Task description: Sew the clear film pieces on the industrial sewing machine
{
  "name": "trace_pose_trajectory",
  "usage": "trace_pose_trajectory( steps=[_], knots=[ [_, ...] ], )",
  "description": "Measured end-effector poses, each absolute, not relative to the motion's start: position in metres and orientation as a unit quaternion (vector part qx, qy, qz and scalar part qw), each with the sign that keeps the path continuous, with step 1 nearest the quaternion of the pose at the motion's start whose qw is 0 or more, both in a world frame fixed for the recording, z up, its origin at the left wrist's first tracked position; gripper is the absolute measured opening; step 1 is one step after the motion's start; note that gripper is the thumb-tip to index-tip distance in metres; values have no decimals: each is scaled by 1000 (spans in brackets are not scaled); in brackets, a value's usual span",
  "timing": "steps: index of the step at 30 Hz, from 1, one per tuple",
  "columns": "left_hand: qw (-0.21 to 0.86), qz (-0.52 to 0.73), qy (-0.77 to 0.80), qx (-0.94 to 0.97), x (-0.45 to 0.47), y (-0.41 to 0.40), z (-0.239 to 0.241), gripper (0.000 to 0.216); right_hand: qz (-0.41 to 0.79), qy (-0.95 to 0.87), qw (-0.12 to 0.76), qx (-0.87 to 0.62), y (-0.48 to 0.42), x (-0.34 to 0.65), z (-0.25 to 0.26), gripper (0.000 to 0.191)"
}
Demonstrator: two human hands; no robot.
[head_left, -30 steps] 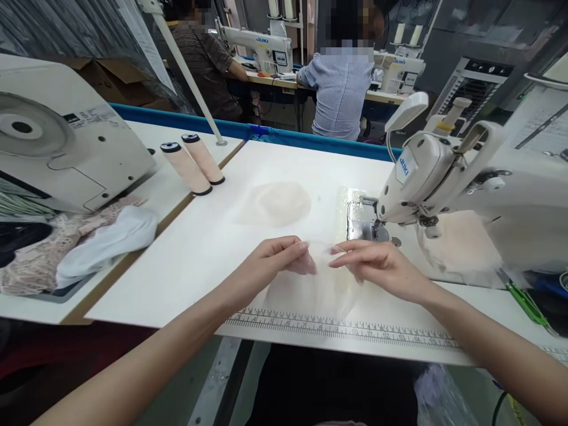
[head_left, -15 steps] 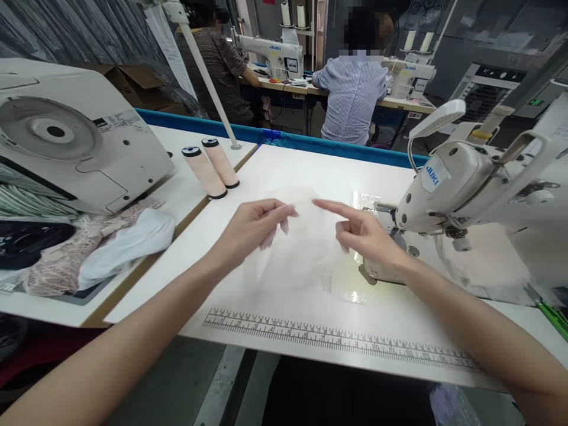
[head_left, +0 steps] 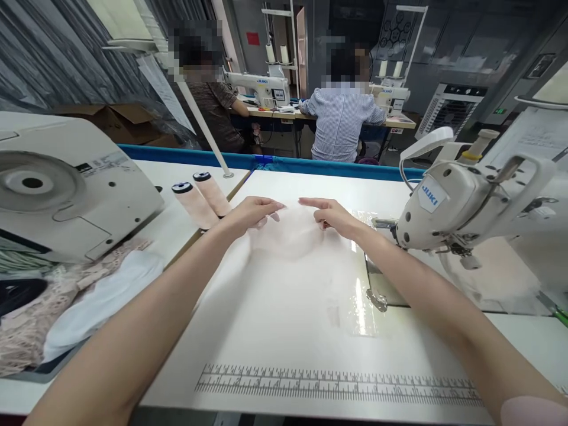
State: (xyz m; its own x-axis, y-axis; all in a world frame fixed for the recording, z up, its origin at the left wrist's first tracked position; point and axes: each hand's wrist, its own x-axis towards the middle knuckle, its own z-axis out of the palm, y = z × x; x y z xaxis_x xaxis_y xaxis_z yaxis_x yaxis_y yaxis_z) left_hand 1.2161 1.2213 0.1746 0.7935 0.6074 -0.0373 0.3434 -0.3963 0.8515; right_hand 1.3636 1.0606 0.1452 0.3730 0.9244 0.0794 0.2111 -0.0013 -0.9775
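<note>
A thin, sheer pale pink fabric [head_left: 284, 239] hangs between my two hands over the white table, and its edges are hard to make out against the tabletop. My left hand [head_left: 255, 214] pinches the fabric's upper left part, thumb and fingers pressed together. Opposite it, my right hand [head_left: 331, 214] has its index finger stretched toward the left hand. Its other fingers curl in at the fabric's right side and seem to grip it. A small gap separates the fingertips of both hands.
On the right stands a JUKI sewing machine [head_left: 457, 201]. Two peach thread cones [head_left: 195, 204] stand left, near another machine [head_left: 75, 183] and lace and white cloth [head_left: 104, 302]. A printed ruler [head_left: 332, 384] runs along the front edge. Two people sit at machines behind a blue cloth border [head_left: 310, 167].
Both hands have moved farther from me over the table and closer together, with the fabric between them. The view has tilted, so the table's items sit lower in the picture.
</note>
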Motion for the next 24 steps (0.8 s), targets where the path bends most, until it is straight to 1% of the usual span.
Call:
trace_pose_trajectory(
  steps=[7,10,14,16,19,21,23,24],
  knots=[
    [451,142,314,824,1217,1230,166,39,340,-434,506,-663,1070,1369,146,69],
    [441,140,321,826,1214,1227,166,44,335,-441,483,-679,1071,1372,146,69],
    [420,129,346,829,1206,1226,167,56,318,-457,449,-699,1069,1372,148,68],
    [400,121,354,837,1200,1226,167,57,307,-466,434,-707,1068,1371,149,68],
    [335,138,359,860,1191,1221,168,51,294,-481,411,-716,1069,1369,151,68],
    [270,188,358,874,1187,1213,168,46,288,-495,394,-719,1069,1368,152,69],
    [198,259,307,894,1188,1203,168,37,278,-511,378,-720,1069,1368,152,69],
    [179,281,265,905,1189,1199,167,33,271,-519,371,-721,1070,1368,152,69]
  ],
)
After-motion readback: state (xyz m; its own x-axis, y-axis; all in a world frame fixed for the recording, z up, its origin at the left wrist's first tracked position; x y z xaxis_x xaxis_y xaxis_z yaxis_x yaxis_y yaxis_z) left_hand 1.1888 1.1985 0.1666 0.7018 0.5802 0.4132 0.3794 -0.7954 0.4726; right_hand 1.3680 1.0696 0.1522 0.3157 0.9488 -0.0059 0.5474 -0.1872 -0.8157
